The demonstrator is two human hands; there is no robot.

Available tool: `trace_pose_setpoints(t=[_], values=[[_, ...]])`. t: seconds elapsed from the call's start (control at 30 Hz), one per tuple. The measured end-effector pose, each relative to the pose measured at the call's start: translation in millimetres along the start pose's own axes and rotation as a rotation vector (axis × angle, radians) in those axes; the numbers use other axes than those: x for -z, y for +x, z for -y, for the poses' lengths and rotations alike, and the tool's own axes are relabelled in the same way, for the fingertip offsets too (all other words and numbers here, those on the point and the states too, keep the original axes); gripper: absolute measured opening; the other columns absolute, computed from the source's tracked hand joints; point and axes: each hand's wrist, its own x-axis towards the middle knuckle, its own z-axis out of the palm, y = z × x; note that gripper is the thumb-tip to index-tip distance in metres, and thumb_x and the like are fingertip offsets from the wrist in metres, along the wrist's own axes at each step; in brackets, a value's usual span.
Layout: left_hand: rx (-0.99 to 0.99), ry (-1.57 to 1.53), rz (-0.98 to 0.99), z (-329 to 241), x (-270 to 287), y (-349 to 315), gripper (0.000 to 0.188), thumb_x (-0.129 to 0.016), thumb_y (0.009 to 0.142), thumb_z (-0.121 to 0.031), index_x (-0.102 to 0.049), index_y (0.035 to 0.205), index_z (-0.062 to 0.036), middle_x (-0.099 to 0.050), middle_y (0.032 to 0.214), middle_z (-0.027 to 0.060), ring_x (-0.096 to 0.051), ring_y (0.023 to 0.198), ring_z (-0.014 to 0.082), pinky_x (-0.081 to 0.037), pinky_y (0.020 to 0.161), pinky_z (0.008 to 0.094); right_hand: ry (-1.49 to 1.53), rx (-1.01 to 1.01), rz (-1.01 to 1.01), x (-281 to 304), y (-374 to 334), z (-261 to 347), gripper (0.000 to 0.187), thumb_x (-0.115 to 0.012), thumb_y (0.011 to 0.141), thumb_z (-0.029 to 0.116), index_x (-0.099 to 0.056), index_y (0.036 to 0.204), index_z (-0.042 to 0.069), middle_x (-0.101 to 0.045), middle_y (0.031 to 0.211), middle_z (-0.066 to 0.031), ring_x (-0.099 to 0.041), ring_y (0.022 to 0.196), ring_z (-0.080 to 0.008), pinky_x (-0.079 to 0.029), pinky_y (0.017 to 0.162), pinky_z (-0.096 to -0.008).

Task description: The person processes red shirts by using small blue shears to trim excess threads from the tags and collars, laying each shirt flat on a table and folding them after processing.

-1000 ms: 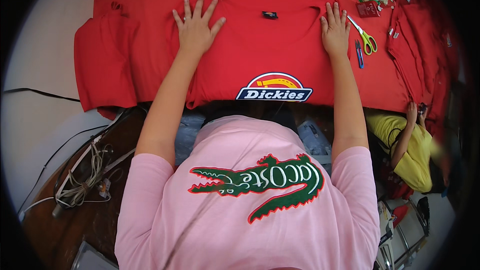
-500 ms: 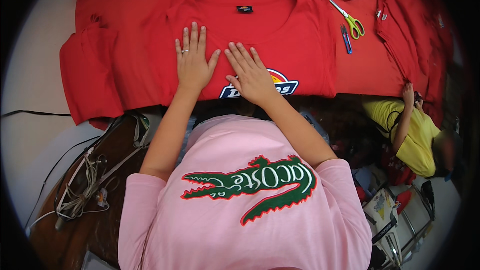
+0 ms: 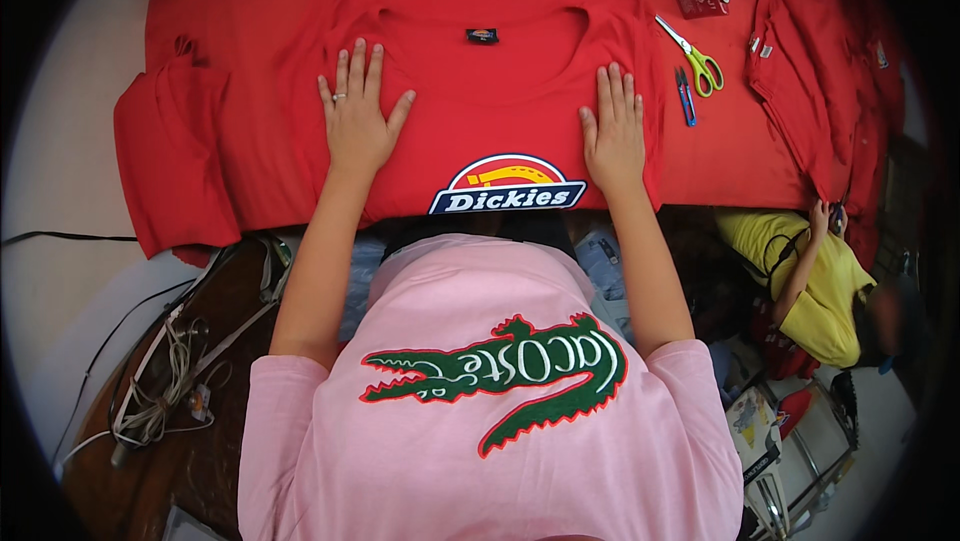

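A red T-shirt (image 3: pixel 480 116) lies spread out before me, its wide neckline at the far side with a small black label (image 3: pixel 481 37) inside. A printed logo patch (image 3: pixel 510 187) in navy, red and yellow sits on its chest near the front edge. My left hand (image 3: pixel 362 121), a ring on one finger, lies flat on the shirt left of the neckline, fingers stretched out. On the right, my right hand (image 3: pixel 614 136) rests flat beside the neckline, fingers straight and thumb apart. Neither hand grips anything.
Green-handled scissors (image 3: pixel 703 69) and blue thread snips (image 3: pixel 685 98) lie right of the shirt. Behind them is a small red box (image 3: pixel 702 0). More red garments (image 3: pixel 815 81) lie at the right, where a person in yellow (image 3: pixel 820 286) works. Tangled cables (image 3: pixel 165 381) lie lower left.
My right hand has slid right across the shirt, uncovering the logo. My left hand has moved slightly left. The shirt's front has shifted a little toward me.
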Motion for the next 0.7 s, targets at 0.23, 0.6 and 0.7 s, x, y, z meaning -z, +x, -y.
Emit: trace_pose_setpoints(t=[0.23,0.6,0.7], values=[[0.027,0.063,-0.038,12.9,-11.7,47.7,0.073,-0.05,0.102,-0.059,-0.033,0.164,-0.0235,-0.024,0.172,0.0075,-0.021,0.159,0.0309,-0.012,0.125,0.065,-0.138,0.026,-0.16,-16.8,106.5,-20.0,0.057,-0.045,0.108,0.034,-0.037,0.161,0.015,-0.031,0.167,-0.0183,-0.029,0.154,-0.039,-0.025,0.124,-0.0565],[0.068,0.155,-0.007,17.2,-11.9,60.7,0.076,-0.045,0.101,-0.067,-0.028,0.165,-0.0306,-0.02,0.173,0.0069,-0.015,0.16,0.0297,-0.008,0.125,0.0664,-0.168,0.02,-0.277,-34.5,156.8,-25.4,0.052,-0.041,0.109,0.039,-0.037,0.161,0.035,-0.034,0.166,-0.0174,-0.029,0.155,-0.0381,-0.024,0.123,-0.0598],[0.069,0.226,0.008,11.5,-11.7,60.8,0.081,-0.047,0.101,-0.067,-0.027,0.166,-0.022,-0.019,0.173,0.0101,-0.013,0.161,0.0309,-0.006,0.124,0.0664,-0.254,-0.036,-0.222,-31.5,146.8,-18.9,0.06,-0.047,0.107,0.034,-0.036,0.161,0.01,-0.029,0.167,-0.0219,-0.028,0.154,-0.0415,-0.023,0.124,-0.0572]])
